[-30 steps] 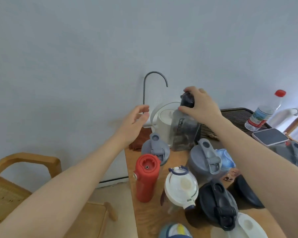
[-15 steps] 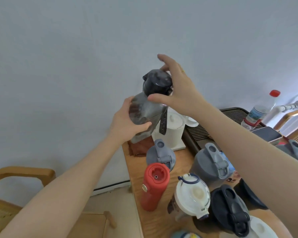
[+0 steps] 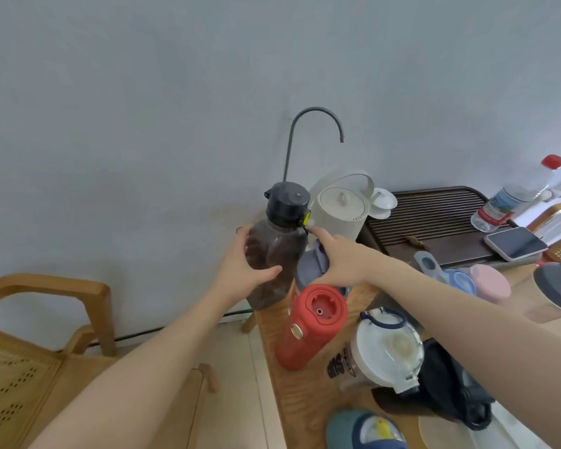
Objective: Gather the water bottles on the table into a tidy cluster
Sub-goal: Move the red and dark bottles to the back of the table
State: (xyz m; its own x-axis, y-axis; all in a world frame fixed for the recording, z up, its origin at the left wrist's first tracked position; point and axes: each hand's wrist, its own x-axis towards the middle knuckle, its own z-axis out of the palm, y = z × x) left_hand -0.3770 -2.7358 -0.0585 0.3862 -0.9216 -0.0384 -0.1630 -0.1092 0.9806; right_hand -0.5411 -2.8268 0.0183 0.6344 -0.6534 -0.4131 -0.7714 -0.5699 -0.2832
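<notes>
A wooden chair [image 3: 42, 322] with a woven seat stands at the far left, beside the wooden table [image 3: 305, 400] where I am gathering water bottles. My left hand [image 3: 240, 270] wraps around the body of the smoky dark bottle [image 3: 274, 254], thumb across its front and fingers curled behind, holding it upright at the table's back left corner; whether its base touches the wood I cannot tell. Its dark cap sits in front of the thin curved spout [image 3: 314, 124] rising against the wall. My right hand [image 3: 340, 260] reaches in just beside it, fingers loosely spread and gripping nothing, the fingertips near the bottle's yellow tab and the palm above a grey-lidded bottle [image 3: 308, 270]. Behind that stands a cream kettle [image 3: 340, 209]. In front, the red bottle [image 3: 311, 325] stands upright, with a white-lidded bottle [image 3: 386, 348] to its right, a blue-capped bottle [image 3: 366, 429] at the near edge and a black-lidded bottle [image 3: 454, 393] beyond the white one. Farther right, a slatted dark tray [image 3: 434, 215] holds a phone [image 3: 515, 243], with a clear red-capped plastic bottle [image 3: 512, 199] by its far corner and pink and blue lids nearer me.
</notes>
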